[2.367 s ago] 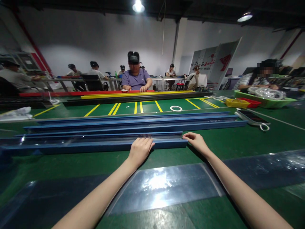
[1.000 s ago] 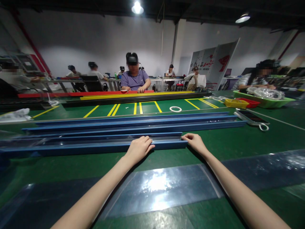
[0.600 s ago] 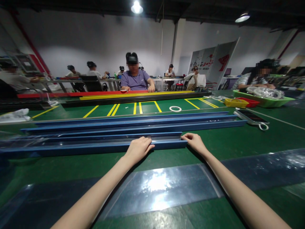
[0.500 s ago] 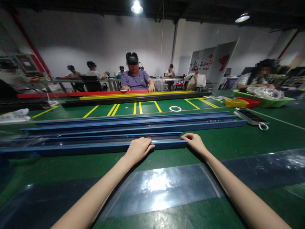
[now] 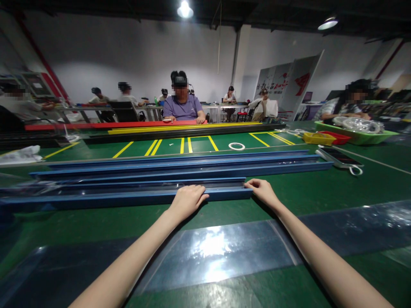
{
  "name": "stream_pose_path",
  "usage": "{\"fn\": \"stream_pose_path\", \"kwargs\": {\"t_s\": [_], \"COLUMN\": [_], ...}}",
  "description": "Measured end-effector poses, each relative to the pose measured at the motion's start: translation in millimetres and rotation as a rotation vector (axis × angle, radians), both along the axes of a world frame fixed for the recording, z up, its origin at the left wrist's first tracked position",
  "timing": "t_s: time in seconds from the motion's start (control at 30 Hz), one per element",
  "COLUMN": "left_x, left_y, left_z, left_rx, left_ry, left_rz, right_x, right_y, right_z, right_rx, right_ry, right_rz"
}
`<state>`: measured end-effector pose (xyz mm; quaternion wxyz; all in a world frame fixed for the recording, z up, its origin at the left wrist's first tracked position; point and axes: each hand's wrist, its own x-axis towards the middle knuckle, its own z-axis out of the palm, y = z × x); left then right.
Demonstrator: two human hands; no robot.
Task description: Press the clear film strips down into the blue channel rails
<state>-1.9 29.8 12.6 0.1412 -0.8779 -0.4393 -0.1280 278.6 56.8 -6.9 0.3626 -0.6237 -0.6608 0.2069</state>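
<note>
A long blue U-shaped channel (image 5: 128,200) lies across the green table, with clear plastic film inside it. My left hand (image 5: 189,201) is wrapped over its near wall, fingers inside the trough and thumb on the outer face. At the channel's right end is my right hand (image 5: 261,190), its thumb and forefinger pinched together by the opening. What those fingertips grip is too small to make out. Behind this channel rest more blue channels (image 5: 266,170), roughly parallel to it. A wide clear plastic sheet (image 5: 237,248) lies flat under my forearms.
A phone (image 5: 342,157) and a white ring (image 5: 236,146) lie beyond the channels. Farther back are a yellow rail (image 5: 192,128), a red rail (image 5: 128,124), a yellow tray (image 5: 317,138) and a green basin (image 5: 375,136) of clear coils. A co-worker in purple (image 5: 182,106) sits opposite.
Both my hands keep their places on the channel, with hardly any visible movement. Across the table, the co-worker's hand has shifted slightly along the red rail.
</note>
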Motion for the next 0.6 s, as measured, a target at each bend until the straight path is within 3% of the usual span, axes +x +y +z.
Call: {"fn": "stream_pose_path", "kwargs": {"t_s": [0.6], "left_x": [1.1], "left_y": [1.0], "left_z": [-2.7], "left_rx": [0.040], "left_ry": [0.015], "left_rz": [0.000], "right_x": [2.1], "right_y": [1.5], "right_z": [-1.2], "right_rx": [0.007], "right_ry": [-0.014], "right_rz": [0.013]}}
